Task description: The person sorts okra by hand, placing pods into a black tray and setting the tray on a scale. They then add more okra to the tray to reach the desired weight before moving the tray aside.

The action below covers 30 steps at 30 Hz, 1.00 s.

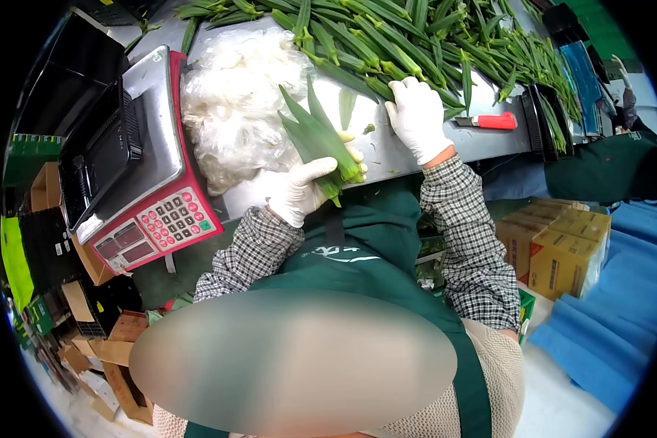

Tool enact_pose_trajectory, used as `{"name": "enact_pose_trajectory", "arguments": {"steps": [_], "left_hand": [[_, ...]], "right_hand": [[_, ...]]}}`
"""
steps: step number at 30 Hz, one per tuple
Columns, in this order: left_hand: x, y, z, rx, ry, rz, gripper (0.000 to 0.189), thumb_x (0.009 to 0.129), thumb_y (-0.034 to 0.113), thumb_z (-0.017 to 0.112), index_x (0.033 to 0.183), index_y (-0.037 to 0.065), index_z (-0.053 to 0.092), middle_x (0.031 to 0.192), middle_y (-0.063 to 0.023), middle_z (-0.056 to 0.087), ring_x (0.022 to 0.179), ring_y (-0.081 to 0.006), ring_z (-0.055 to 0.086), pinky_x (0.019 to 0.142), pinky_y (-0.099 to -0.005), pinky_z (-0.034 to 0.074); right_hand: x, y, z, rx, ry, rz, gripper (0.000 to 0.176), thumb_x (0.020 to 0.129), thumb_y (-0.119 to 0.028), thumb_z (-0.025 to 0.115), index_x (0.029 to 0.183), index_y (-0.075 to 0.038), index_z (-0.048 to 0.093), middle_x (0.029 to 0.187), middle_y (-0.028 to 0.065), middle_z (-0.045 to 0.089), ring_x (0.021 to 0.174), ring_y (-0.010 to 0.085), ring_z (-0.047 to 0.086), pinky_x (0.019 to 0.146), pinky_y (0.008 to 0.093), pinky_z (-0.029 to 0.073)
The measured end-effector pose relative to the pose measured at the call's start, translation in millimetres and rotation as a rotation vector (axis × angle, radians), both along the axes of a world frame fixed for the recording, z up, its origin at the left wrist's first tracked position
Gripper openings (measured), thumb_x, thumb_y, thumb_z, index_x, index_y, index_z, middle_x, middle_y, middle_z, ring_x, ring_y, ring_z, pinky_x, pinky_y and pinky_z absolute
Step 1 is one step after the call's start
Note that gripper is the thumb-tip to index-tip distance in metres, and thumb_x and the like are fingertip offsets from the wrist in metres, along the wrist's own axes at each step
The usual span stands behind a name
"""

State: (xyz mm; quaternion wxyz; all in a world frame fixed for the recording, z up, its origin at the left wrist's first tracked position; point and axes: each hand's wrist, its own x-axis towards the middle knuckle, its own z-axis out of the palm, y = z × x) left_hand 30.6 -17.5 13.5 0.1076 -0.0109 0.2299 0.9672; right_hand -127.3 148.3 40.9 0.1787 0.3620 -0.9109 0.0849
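Observation:
My left hand [303,186], in a white glove, is closed around a bunch of green okra pods [315,135] near the table's front edge, tips pointing up and left, stem ends toward me. My right hand [417,120], also gloved in white, rests at the near edge of a large okra pile [401,44]. Its thumb stands apart from the index finger, and the fingertips touch the pods there. No pod shows clearly inside this hand. A red-handled knife [495,122] lies just right of it on the metal table [482,146].
On the left stands a red weighing scale [175,217] with a black plastic tray [106,157] on its pan. Crumpled clear plastic bags [244,102] lie beside it. A black container [544,120] with okra is at right. Cardboard boxes [566,255] stand on the floor.

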Motion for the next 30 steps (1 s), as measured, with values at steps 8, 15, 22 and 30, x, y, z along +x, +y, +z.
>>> {"name": "enact_pose_trajectory", "arguments": {"steps": [8,15,22,30], "left_hand": [[2.8,1.1,-4.0,0.073,-0.029,0.05,0.056,0.083,0.023,0.059,0.13,-0.003,0.042,0.114,-0.0193,0.056,0.106,-0.0338,0.056,0.096,-0.0496,0.044],[-1.2,-0.6,-5.1,0.049,-0.023,0.036,0.055,0.084,0.022,0.057,0.131,-0.003,0.04,0.116,-0.02,0.056,0.106,-0.0332,0.056,0.096,-0.0499,0.044],[0.2,0.7,-7.8,0.059,-0.031,0.05,0.055,0.086,0.021,0.057,0.131,-0.003,0.039,0.115,-0.0204,0.057,0.105,-0.0329,0.057,0.095,-0.0491,0.044],[-1.6,3.1,-1.2,0.031,-0.025,0.037,0.052,0.085,0.021,0.058,0.129,-0.003,0.041,0.111,-0.0185,0.058,0.101,-0.0304,0.058,0.094,-0.0461,0.046]], "right_hand": [[6.7,23.6,40.6,-0.476,-0.397,-0.013,0.012,0.081,-0.006,0.056,0.09,-0.004,0.064,0.084,0.0116,0.061,0.073,0.0253,0.061,0.066,0.0329,0.049],[15.5,21.1,15.1,-0.46,-0.38,-0.006,0.02,0.082,-0.02,0.063,0.095,-0.004,0.063,0.085,0.0123,0.062,0.07,0.0277,0.061,0.065,0.0339,0.049],[21.1,10.7,10.6,-0.337,-0.504,-0.023,0.036,0.08,-0.023,0.061,0.108,-0.002,0.059,0.093,0.0171,0.063,0.08,0.029,0.062,0.072,0.0373,0.05],[24.0,44.0,36.0,-1.358,-1.32,0.152,0.028,0.086,-0.001,0.052,0.114,0.003,0.053,0.107,0.0153,0.06,0.082,0.016,0.06,0.075,0.0271,0.05]]}}
